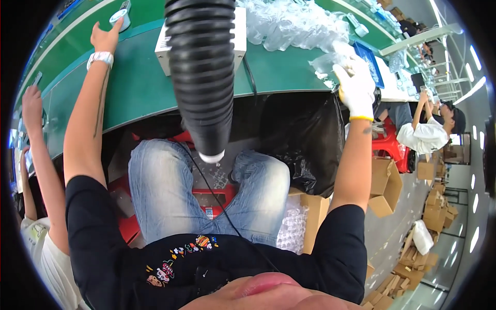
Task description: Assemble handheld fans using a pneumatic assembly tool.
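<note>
My left hand (107,37) reaches to the far left of the green bench, thumb and fingers apart. Its fingertips are at the near edge of a white round-headed device (119,18) with a grey handle; no closed grip on it shows. On my right hand (356,85) is a white knitted glove with a yellow cuff. That hand is over the bench's front edge at the right, closed on a crumpled clear plastic bag (324,63). A big heap of clear plastic bags (292,23) lies just beyond it. The white glove and clear plastic partly blend together.
A black ribbed hose (202,67) hangs in front of a white box (239,33). A black bin bag (305,139) hangs below the bench edge. Beside my right hand lies a blue tray (369,64). Co-workers sit left and right; cartons (386,186) stand on the floor.
</note>
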`<state>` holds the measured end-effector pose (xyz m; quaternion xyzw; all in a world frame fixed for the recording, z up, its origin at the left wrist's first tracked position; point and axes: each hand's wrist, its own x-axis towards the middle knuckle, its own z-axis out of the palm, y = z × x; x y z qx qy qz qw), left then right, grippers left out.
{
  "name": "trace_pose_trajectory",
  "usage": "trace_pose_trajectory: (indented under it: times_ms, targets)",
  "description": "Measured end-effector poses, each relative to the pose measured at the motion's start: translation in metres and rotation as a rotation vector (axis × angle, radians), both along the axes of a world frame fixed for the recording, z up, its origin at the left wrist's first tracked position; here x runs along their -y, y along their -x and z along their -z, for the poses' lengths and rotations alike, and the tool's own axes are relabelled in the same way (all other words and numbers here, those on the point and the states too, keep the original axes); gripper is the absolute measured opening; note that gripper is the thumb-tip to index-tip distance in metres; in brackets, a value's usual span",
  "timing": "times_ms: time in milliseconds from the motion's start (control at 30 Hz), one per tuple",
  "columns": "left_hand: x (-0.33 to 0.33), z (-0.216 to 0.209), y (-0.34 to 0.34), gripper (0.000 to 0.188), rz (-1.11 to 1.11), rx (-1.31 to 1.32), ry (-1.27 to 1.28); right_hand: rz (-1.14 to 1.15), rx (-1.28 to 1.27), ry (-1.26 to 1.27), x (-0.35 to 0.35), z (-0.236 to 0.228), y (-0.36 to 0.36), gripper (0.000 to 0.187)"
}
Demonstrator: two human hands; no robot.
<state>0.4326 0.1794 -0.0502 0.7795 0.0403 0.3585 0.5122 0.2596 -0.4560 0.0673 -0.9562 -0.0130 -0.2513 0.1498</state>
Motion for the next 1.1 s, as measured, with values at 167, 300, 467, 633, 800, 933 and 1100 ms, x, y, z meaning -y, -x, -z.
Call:
trace_pose_trajectory:
  times_ms: [167, 300, 467, 633, 800, 933, 1100]
  targets:
    - [0.154, -0.044, 0.206, 0.029, 0.512, 0.031, 0.348, -0.369, -0.023, -0.591, -0.072, 0.036, 0.089, 0.025]
    - [0.232, -0.014, 0.317, 0.054, 0.923, -0.351, 1.213, -0.575, -0.163, -1.0, -0.204, 0.069, 0.133, 0.036]
    - [0.24, 0.001, 0.341, 0.067, 1.009, -0.385, 1.34, -0.608, -0.347, -1.204, -0.27, 0.096, 0.171, 0.051]
    - [0.229, 0.013, 0.346, 0.053, 0.766, 0.072, 0.473, -0.61, -0.419, -0.989, -0.246, 0.13, 0.18, 0.047]
    - [0.227, 0.003, 0.351, 0.025, 0.914, -0.009, -0.056, -0.538, -0.451, -0.387, -0.211, 0.093, 0.211, 0.032]
    - [0.229, 0.017, 0.344, 0.015, 0.835, -0.265, 0.646, -0.517, -0.736, -0.282, -0.152, 0.088, 0.202, 0.026]
    - [0.232, 0.035, 0.344, 0.014, 0.981, -0.602, 0.481, -0.294, -0.363, -0.743, 0.039, 0.07, 0.19, 0.019]
